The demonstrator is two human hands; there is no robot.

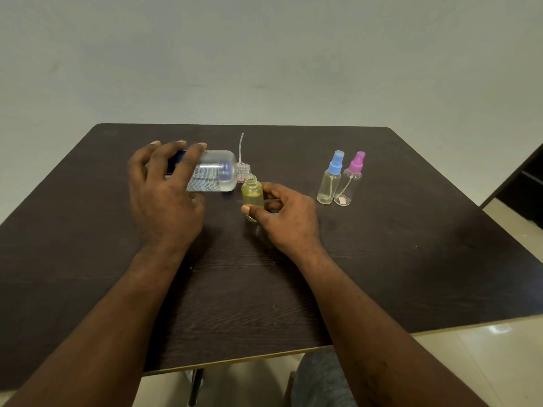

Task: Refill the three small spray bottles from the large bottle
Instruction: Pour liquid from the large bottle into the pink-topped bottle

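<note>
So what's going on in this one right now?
The left hand grips the large bottle, tipped sideways with its mouth over the open small bottle, which the right hand holds upright. The blue-capped spray bottle and the pink-capped spray bottle stand off to the right.

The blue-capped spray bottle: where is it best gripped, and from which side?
Grip the clear body of the blue-capped spray bottle below its cap, coming from its left or front. It stands upright, and the pink-capped bottle stands close on its right, leaving fingers little room there.
</note>
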